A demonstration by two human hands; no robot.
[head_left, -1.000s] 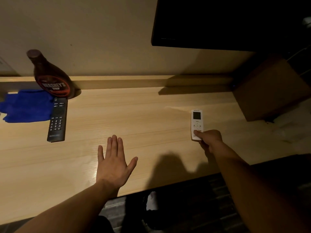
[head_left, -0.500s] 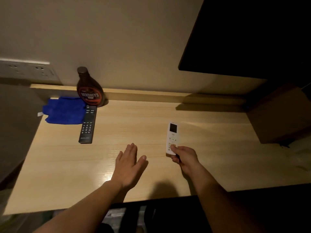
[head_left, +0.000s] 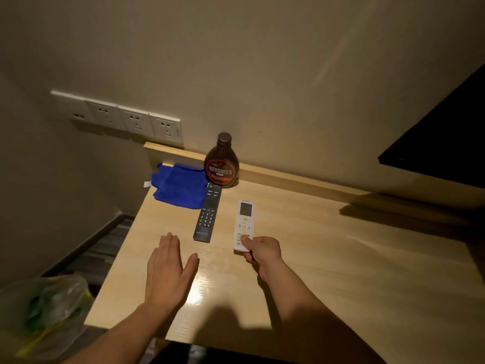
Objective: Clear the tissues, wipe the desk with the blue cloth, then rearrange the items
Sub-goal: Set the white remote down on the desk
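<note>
My right hand grips the near end of a white remote, which lies flat on the wooden desk. Just left of it and parallel lies a black remote. My left hand rests flat and open on the desk, fingers together, near the black remote's end. A brown Hershey's syrup bottle stands upright at the back ledge. The blue cloth lies crumpled at the desk's far left corner, touching the black remote's top.
A row of wall sockets sits above the desk's left end. A black screen hangs at the right. A clear plastic bag with green contents stands on the floor left of the desk.
My right hand has slid the white remote leftward across the desk until it lies beside the black remote. My left hand stayed flat. The view swung left.
</note>
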